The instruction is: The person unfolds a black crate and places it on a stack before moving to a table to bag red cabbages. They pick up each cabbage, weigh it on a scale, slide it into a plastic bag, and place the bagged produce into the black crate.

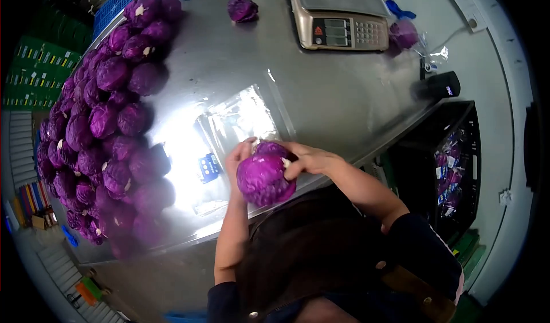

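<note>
A purple cabbage (pixel 264 177) is held between my two hands, just above the near edge of the steel table. My right hand (pixel 309 160) grips it from the right, with the thumb by the pale cut stem. My left hand (pixel 240 154) is closed against its far left side, and its fingertips are partly hidden behind the cabbage. Under and beyond my hands lies a stack of clear plastic bags (pixel 243 114), shiny with glare, with a blue printed label (pixel 209 168) on the left.
A large heap of purple cabbages (pixel 103 119) covers the table's left side. One loose cabbage (pixel 242 9) lies at the back, near a weighing scale (pixel 344 30). Another bagged cabbage (pixel 404 34) sits right of the scale. A black crate (pixel 476 168) with packed cabbages stands at right.
</note>
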### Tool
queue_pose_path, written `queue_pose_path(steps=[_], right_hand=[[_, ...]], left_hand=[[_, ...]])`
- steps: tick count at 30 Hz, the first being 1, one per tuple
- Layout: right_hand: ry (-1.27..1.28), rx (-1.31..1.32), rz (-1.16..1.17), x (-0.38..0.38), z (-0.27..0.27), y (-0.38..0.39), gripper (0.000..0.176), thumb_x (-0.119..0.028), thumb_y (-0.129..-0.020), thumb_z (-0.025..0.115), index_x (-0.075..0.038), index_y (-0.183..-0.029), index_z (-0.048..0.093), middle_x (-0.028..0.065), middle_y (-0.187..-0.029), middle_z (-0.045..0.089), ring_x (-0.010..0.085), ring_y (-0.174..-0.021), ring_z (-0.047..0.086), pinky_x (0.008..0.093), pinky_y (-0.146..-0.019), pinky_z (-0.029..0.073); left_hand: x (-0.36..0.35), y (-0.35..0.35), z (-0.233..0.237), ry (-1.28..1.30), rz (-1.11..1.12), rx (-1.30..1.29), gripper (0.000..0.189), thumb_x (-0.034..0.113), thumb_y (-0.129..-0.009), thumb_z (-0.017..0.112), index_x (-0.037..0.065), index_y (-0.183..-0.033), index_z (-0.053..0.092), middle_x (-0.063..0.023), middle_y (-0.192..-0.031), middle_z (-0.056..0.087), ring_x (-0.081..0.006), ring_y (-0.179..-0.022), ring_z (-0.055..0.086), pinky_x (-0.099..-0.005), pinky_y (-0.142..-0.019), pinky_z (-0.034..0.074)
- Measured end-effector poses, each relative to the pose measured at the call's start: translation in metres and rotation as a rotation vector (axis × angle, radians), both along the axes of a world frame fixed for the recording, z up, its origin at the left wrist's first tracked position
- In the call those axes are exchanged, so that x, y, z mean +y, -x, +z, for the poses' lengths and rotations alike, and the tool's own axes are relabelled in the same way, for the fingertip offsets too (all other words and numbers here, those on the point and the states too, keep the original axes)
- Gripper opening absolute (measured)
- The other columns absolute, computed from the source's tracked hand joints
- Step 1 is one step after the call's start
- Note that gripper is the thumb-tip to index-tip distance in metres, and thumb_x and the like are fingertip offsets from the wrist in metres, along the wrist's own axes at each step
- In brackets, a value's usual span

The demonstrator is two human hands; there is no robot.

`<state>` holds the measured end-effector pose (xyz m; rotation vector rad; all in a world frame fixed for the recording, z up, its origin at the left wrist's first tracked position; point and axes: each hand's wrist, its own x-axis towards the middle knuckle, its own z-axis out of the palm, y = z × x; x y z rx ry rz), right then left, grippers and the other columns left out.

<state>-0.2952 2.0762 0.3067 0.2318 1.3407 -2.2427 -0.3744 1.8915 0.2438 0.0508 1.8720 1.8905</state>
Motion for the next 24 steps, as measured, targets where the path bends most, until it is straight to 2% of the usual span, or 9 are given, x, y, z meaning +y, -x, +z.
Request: queue_pose_path(steps=[4,6,9,12,14,17,18,21,24], right_hand=[[0.217,-0.157,-0.331,0.03,-0.042,-0.039,0.074,-0.012,-0.067,0.067,-0.003,-0.134,0.036,0.0135,-0.128,0.045,0.0268,-0.124,0.04,0.0396,-0.104,0.036],[0.301,0.012,-0.303,0.039,-0.028,-0.041,0.081,-0.011,-0.065,0.066,-0.004,-0.137,0.032,0.014,-0.132,0.041,0.0298,-0.125,0.04,0.0423,-0.105,0.036],[0.501,0.092,-0.319,0.011,-0.045,-0.027,0.087,-0.018,-0.064,0.069,-0.004,-0.14,0.029,0.0135,-0.133,0.041,0.0294,-0.124,0.041,0.0411,-0.104,0.036],[0.551,-0.208,-0.398,-0.024,-0.119,0.003,0.058,-0.028,-0.072,0.068,-0.003,-0.121,0.05,0.01,-0.111,0.057,0.0212,-0.102,0.056,0.0336,-0.091,0.047],[0.546,-0.2,-0.337,-0.02,-0.155,0.015,0.047,-0.028,-0.073,0.068,-0.003,-0.111,0.055,0.0083,-0.105,0.059,0.0194,-0.098,0.057,0.0332,-0.088,0.048],[0.572,-0.239,-0.387,-0.013,-0.138,0.018,0.05,-0.028,-0.074,0.067,-0.002,-0.114,0.052,0.0087,-0.107,0.058,0.0196,-0.099,0.057,0.0336,-0.091,0.047],[0.568,-0.204,-0.364,-0.01,-0.122,0.019,0.051,-0.028,-0.074,0.067,-0.002,-0.115,0.051,0.0091,-0.108,0.058,0.0199,-0.1,0.057,0.0336,-0.091,0.047],[0.556,-0.055,-0.25,-0.007,-0.106,0.017,0.064,-0.025,-0.073,0.066,-0.002,-0.128,0.042,0.0101,-0.114,0.055,0.0209,-0.105,0.054,0.034,-0.096,0.044],[0.554,0.122,-0.044,0.007,-0.023,0.006,0.077,-0.022,-0.072,0.063,-0.002,-0.138,0.028,0.0126,-0.127,0.046,0.0218,-0.114,0.049,0.0358,-0.1,0.04]], left_hand=[[-0.009,0.003,-0.053,0.617,-0.124,0.575,0.022,0.022,-0.09,0.057,0.006,-0.101,0.068,-0.0064,-0.082,0.07,-0.0172,-0.07,0.064,-0.0289,-0.065,0.049],[0.006,-0.009,-0.014,0.867,-0.274,0.467,0.02,0.019,-0.088,0.058,0.01,-0.104,0.067,-0.0064,-0.09,0.07,-0.0188,-0.08,0.065,-0.0303,-0.073,0.049],[0.005,-0.014,-0.008,0.538,-0.109,0.408,0.025,0.018,-0.086,0.059,0.008,-0.109,0.065,-0.0075,-0.098,0.069,-0.0186,-0.087,0.064,-0.0303,-0.079,0.047],[-0.023,-0.007,-0.108,0.261,0.223,0.741,0.032,0.02,-0.083,0.063,0.001,-0.108,0.062,-0.005,-0.081,0.063,-0.019,-0.078,0.062,-0.0315,-0.078,0.048],[-0.032,0.023,-0.059,-0.087,0.469,-0.333,0.037,0.023,-0.083,0.063,0.0,-0.111,0.057,-0.0001,-0.073,0.057,-0.0138,-0.072,0.059,-0.0265,-0.071,0.048],[-0.059,0.019,-0.014,-0.201,0.468,0.15,0.03,0.022,-0.087,0.06,0.0,-0.107,0.061,0.0025,-0.064,0.048,-0.0056,-0.055,0.048,-0.0227,-0.05,0.042],[-0.058,0.024,0.018,-0.414,0.568,-0.17,0.028,0.019,-0.087,0.059,-0.002,-0.105,0.064,0.0023,-0.061,0.048,-0.0054,-0.053,0.046,-0.0231,-0.051,0.042],[-0.034,0.013,0.057,0.424,0.401,0.077,0.026,0.017,-0.089,0.057,-0.002,-0.104,0.066,-0.0005,-0.065,0.056,-0.0059,-0.058,0.049,-0.022,-0.058,0.044],[-0.018,-0.005,0.044,0.404,0.121,0.59,0.023,0.013,-0.089,0.056,-0.002,-0.104,0.066,-0.0097,-0.089,0.067,-0.0112,-0.077,0.06,-0.0235,-0.072,0.048]])
